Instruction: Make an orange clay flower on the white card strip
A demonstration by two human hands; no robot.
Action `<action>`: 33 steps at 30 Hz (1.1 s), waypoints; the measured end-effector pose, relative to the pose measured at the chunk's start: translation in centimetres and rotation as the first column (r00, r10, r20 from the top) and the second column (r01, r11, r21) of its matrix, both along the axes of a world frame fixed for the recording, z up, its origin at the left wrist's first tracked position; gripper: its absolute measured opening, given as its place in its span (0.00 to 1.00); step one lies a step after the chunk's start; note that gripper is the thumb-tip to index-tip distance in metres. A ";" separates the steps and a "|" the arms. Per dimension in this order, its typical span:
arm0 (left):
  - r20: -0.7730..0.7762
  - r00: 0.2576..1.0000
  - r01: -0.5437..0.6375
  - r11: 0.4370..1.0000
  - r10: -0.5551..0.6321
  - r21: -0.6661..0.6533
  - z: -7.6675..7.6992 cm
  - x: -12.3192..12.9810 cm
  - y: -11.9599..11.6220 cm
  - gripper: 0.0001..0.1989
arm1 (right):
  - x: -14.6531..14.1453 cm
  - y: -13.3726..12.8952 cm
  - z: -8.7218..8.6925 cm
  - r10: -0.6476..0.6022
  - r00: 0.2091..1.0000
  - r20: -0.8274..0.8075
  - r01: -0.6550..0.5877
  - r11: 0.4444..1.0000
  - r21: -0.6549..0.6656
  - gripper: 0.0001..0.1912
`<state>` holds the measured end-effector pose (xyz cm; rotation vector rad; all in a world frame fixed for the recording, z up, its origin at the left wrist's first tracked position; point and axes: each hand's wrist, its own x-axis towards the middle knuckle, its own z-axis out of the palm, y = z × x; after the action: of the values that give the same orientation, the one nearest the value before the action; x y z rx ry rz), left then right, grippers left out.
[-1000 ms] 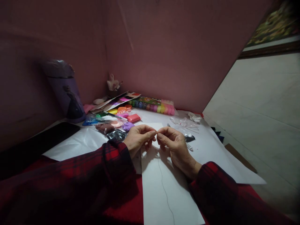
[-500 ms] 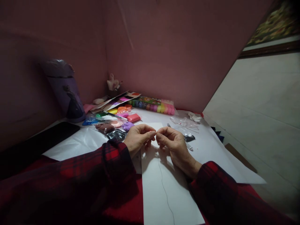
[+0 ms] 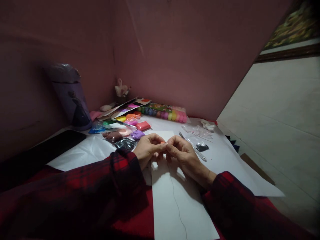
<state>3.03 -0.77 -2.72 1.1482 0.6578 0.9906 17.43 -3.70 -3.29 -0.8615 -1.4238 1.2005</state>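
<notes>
Basically, nearest are the plaid sleeves (image 3: 126,166), dark with red checks, over red cloth (image 3: 135,216). White paper strip (image 3: 163,210) runs away from the person, lying partly over the cloth, with a thin wavy line (image 3: 178,210) down its length. Above the strip, both hands meet at the fingertips. Left hand (image 3: 147,150) pinches a small orange piece (image 3: 163,142) between thumb and forefinger; only a sliver of it shows, so shape can't be told. Right hand (image 3: 186,158) has thumb pressed to forefinger, tips right at the piece; whether it grips the same piece is hidden. Other fingers curled under on both.

Just beyond the right hand: fork (image 3: 201,155), lying at a slant, near a clear bag with a black lump (image 3: 202,147). Left of the left hand: black packet (image 3: 125,144), then purple packet (image 3: 137,134), brown packet (image 3: 112,136), coral-red block (image 3: 143,125). White sheet (image 3: 235,166) spreads under the stuff on the right.

Farther back, multicolour clay pack (image 3: 166,114) lies near the pink wall (image 3: 190,60). Purple cylinder (image 3: 71,100) stands back left, tilted in view. Framed picture (image 3: 297,28), far right, cut off by the edge.
</notes>
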 end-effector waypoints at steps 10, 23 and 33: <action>0.075 0.996 0.048 0.995 -0.041 -0.092 0.3 -0.1 0.0 0.20 | -0.2 -0.3 0.6 0.050 0.953 -0.299 -0.102 0.982 -0.159 0.16; 0.097 0.995 0.014 0.996 -0.005 -0.093 0.2 -0.1 0.3 0.18 | -0.1 0.3 0.4 -0.152 0.952 -0.264 0.108 0.979 -0.174 0.13; 0.087 0.996 0.023 0.990 -0.011 -0.139 0.5 -0.2 0.2 0.10 | 0.3 0.4 -0.1 -0.191 0.971 -0.143 0.180 0.980 -0.086 0.13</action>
<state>2.87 -0.53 -2.24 0.9815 0.6369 0.9586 17.69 -3.31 -3.43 -0.9132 -1.1571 1.1548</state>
